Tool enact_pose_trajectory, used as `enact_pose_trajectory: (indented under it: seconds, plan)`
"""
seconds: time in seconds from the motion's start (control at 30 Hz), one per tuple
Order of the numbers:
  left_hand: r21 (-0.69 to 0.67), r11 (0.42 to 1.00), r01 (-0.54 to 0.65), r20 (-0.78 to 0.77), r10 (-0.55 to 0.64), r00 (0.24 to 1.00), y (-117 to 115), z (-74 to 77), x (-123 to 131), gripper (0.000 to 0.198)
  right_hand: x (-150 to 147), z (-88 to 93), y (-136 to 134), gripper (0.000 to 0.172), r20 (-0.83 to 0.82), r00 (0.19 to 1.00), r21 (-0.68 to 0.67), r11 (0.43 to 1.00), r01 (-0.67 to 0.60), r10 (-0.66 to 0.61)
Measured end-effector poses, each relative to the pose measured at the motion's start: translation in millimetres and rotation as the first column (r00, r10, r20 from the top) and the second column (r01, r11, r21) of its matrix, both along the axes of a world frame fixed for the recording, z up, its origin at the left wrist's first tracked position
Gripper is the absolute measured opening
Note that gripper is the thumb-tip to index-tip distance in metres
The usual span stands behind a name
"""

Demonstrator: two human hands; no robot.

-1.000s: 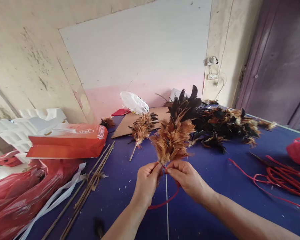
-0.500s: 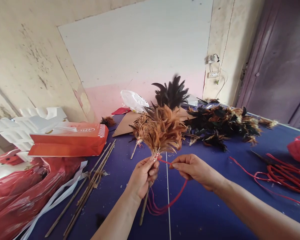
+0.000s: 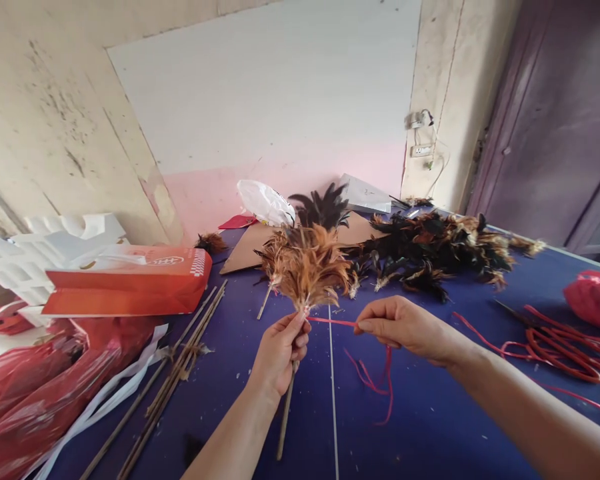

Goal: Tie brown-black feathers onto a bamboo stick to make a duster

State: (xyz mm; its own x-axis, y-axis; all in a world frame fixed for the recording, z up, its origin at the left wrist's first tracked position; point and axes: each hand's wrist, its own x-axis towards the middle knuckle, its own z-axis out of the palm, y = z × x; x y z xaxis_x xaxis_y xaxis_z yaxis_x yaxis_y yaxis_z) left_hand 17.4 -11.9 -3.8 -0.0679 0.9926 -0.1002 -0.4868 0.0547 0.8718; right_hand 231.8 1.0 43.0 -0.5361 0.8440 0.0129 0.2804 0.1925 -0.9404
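My left hand (image 3: 281, 350) is closed around the stick of a feather duster (image 3: 314, 267), just under its brown and black feathers. The wooden stick (image 3: 285, 417) sticks out below the hand. Red string (image 3: 333, 321) runs taut from the base of the feathers to my right hand (image 3: 405, 328), which pinches it between thumb and fingers. The loose end of the string dangles below the right hand in bent strands. Behind the held duster lies a smaller brown feather bundle on a stick (image 3: 265, 300).
Dark feathers (image 3: 445, 243) are heaped at the back right. Scissors with red handles (image 3: 555, 347), red string and a pink bundle (image 3: 593, 299) lie at right. Thin sticks (image 3: 175, 380), an orange bag (image 3: 130, 283) and red plastic (image 3: 65, 380) are at left. Cardboard (image 3: 243, 247) lies behind.
My right hand has moved slightly right, drawing the string straighter and longer. The string's loop has become a dangling loose end. The duster has dipped a little lower.
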Motion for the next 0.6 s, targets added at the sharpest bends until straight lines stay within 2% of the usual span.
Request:
enact_pose_trajectory:
  seconds: [0.1, 0.2, 0.3, 0.4, 0.5, 0.6]
  plan:
    - [-0.038, 0.998, -0.043, -0.037, 0.042, 0.998, -1.5, 2.8, 0.7, 0.027, 4.8, -6.0, 1.5, 0.028, 0.044, 0.999, 0.018, 1.000, 0.012, -0.012]
    - [-0.044, 0.997, -0.065, -0.063, 0.062, 0.996, -3.4, 6.8, 0.4, 0.027, 22.4, -18.3, 5.2, 0.030, 0.124, 0.992, -0.010, 1.000, 0.006, -0.005]
    - [-0.059, 0.992, -0.109, -0.032, 0.108, 0.994, -3.8, 11.6, -2.3, 0.024, 55.9, -34.4, 11.4, 0.033, 0.187, 0.982, -0.101, 0.995, 0.014, 0.006]
    - [-0.072, 0.987, -0.147, 0.014, 0.148, 0.989, -2.8, 14.1, -6.4, 0.018, 94.9, -46.4, 23.9, 0.040, 0.359, 0.931, -0.123, 0.986, 0.114, -0.063]
    - [-0.055, 0.988, -0.141, 0.043, 0.144, 0.989, -0.9, 11.0, -9.2, 0.014, 118.3, -46.4, 45.4, 0.037, 0.585, 0.780, 0.088, 0.974, 0.210, -0.221]
    - [-0.036, 0.994, -0.104, 0.071, 0.106, 0.992, 1.3, 5.0, -9.8, 0.011, 113.7, -38.9, 70.3, 0.027, 0.642, 0.644, 0.361, 0.905, 0.223, -0.415]
